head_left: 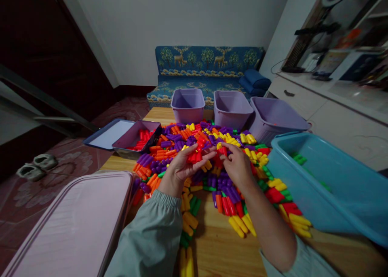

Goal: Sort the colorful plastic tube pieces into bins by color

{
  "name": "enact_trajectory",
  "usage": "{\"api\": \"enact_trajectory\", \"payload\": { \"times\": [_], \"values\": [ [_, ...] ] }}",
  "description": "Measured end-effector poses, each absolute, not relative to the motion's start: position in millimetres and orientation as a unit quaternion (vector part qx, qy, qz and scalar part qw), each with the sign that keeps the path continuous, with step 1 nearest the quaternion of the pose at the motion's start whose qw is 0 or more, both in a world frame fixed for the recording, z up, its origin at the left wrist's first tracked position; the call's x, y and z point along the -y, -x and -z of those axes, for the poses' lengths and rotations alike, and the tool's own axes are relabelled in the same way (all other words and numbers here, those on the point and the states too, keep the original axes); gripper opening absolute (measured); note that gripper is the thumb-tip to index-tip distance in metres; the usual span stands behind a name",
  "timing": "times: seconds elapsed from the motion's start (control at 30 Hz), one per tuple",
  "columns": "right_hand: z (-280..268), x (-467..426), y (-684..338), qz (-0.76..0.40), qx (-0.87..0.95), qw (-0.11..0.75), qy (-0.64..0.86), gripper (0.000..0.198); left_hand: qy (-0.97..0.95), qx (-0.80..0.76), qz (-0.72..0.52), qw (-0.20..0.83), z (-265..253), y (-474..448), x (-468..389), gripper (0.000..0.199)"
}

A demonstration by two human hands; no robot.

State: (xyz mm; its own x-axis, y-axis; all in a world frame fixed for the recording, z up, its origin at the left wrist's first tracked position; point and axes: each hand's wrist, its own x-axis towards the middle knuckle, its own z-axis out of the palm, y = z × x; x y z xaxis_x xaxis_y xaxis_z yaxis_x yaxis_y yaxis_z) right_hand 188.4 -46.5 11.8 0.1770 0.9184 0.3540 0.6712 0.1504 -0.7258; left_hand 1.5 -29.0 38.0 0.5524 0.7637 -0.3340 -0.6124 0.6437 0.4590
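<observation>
My left hand (188,165) is turned palm up over the pile, its fingers curled around red plastic toy pieces (195,157). Just to its right, my right hand (238,163) has thumb and index finger closed on another red plastic toy piece (222,151). Beneath both hands spreads a heap of plastic toy pieces in purple, orange, yellow, green and red, such as the purple ones (226,184). The exact shape of the held pieces is partly hidden by my fingers.
Three purple bins, including the left one (188,114), line the table's far side. A blue tub (315,204) with green pieces stands right. At left are a dark-rimmed box (130,153) holding red pieces, a flat lid (106,134) and a pink lid (81,220). Wooden table (218,244) shows in front.
</observation>
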Motion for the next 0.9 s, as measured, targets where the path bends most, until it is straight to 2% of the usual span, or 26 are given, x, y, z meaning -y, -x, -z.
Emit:
{"api": "enact_trajectory", "payload": {
  "times": [0.1, 0.27, 0.37, 0.57, 0.63, 0.7, 0.8, 0.9],
  "values": [
    [-20.4, 50.3, -186.5, -0.132, 0.624, 0.439, 0.633, 0.042, -0.184, -0.284, -0.427, 0.839, -33.5, -4.3, 29.1, 0.031],
    [-24.0, 52.7, -189.6, -0.111, 0.672, 0.326, 0.655, 0.035, -0.26, -0.303, -0.431, 0.809, -28.4, -7.9, 28.9, 0.025],
    [-21.1, 51.3, -191.9, -0.107, 0.68, 0.314, 0.654, 0.032, -0.285, -0.319, -0.421, 0.8, -28.5, -9.0, 28.7, 0.024],
    [-13.4, 49.0, -196.2, -0.113, 0.688, 0.255, 0.671, 0.041, -0.297, -0.343, -0.436, 0.777, -27.7, -10.4, 27.8, 0.017],
    [-16.5, 49.0, -198.4, -0.118, 0.67, 0.276, 0.679, 0.033, -0.299, -0.348, -0.44, 0.772, -27.7, -10.7, 27.7, 0.015],
    [-25.7, 50.7, -199.6, -0.147, 0.64, 0.363, 0.661, 0.025, -0.308, -0.355, -0.439, 0.766, -28.3, -11.4, 28.3, 0.015],
    [-45.5, 57.7, -196.0, -0.197, 0.623, 0.497, 0.571, 0.025, -0.322, -0.376, -0.436, 0.752, -30.9, -14.0, 30.6, 0.016],
    [-57.4, 66.1, -185.7, -0.234, 0.685, 0.492, 0.484, 0.016, -0.341, -0.398, -0.429, 0.736, -33.7, -17.3, 33.7, 0.019]
  ]
}}
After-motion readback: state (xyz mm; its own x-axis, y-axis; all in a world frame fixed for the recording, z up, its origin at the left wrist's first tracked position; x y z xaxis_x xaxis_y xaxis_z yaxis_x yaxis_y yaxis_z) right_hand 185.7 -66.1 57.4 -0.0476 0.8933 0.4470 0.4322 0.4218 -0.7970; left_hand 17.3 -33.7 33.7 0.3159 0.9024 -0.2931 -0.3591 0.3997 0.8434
